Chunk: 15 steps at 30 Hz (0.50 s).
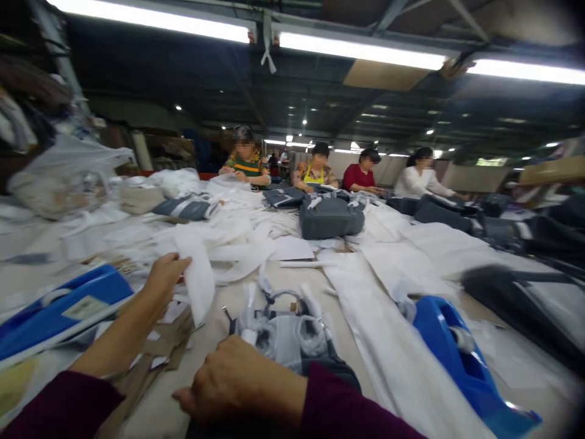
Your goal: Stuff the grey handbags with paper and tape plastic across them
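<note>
My left hand (167, 280) pinches the edge of a white foam strip (198, 277), which hangs down from the fingers over the table. My right hand (233, 372) is closed, its knuckles up, at the near left side of a dark grey handbag (331, 360). Whatever its curled fingers grip is hidden beneath the hand. The bag lies in front of me with its handle up, and clear plastic and white wrapping cover its handle and fittings. Scraps of brown and white paper (171, 338) lie below my left forearm.
Blue tape dispensers stand at the left (86, 305) and right (457, 360). A long white foam sheet (375, 329) runs along the bag's right side. Another dark grey bag (331, 216) stands farther back among white sheets. Several co-workers sit across the table.
</note>
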Motion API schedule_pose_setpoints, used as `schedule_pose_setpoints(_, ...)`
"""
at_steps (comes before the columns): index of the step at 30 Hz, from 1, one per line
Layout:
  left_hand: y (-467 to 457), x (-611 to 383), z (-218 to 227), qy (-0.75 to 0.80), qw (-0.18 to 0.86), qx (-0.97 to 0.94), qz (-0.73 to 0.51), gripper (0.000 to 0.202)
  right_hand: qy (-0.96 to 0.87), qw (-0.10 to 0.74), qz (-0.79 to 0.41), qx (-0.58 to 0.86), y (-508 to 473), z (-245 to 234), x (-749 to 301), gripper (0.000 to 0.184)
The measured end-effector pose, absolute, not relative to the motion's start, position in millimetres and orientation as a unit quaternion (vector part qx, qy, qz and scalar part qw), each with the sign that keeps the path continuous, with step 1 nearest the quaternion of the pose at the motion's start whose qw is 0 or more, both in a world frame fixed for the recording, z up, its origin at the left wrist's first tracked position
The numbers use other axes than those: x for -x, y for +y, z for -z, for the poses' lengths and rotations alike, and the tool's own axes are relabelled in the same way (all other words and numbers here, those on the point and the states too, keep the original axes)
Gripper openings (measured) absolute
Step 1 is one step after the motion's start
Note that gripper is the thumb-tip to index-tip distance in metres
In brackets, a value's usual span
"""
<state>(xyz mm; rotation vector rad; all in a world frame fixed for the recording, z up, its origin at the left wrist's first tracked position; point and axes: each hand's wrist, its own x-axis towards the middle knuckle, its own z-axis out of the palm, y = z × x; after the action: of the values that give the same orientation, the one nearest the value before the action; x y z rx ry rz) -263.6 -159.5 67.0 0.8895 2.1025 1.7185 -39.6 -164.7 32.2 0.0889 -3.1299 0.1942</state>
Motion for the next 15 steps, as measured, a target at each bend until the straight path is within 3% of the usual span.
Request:
schedule_pose_setpoints(4, -221, 234, -81, 0.69, 0.115, -0.282, -0.656, 0.043, -0.994, 0.096, -0.032, -0.03, -166, -27, 27, 0.048)
schedule_pose_setpoints(7, -268, 202, -81, 0.662, 0.171, -0.264, -0.68, 0.052, -0.992, 0.112, -0.046, -0.041, -163, -25, 25, 0.048)
schedule_pose_setpoints(11, -317, 162, -58, 0.613, 0.272, -0.228, -0.706, 0.076, -0.98, 0.126, -0.122, -0.089, -156, -28, 25, 0.049)
schedule_pose_setpoints(15, -338, 136, -19, 0.589, 0.36, -0.213, -0.692, 0.07, -0.964, 0.134, -0.192, -0.129, -152, -32, 24, 0.043)
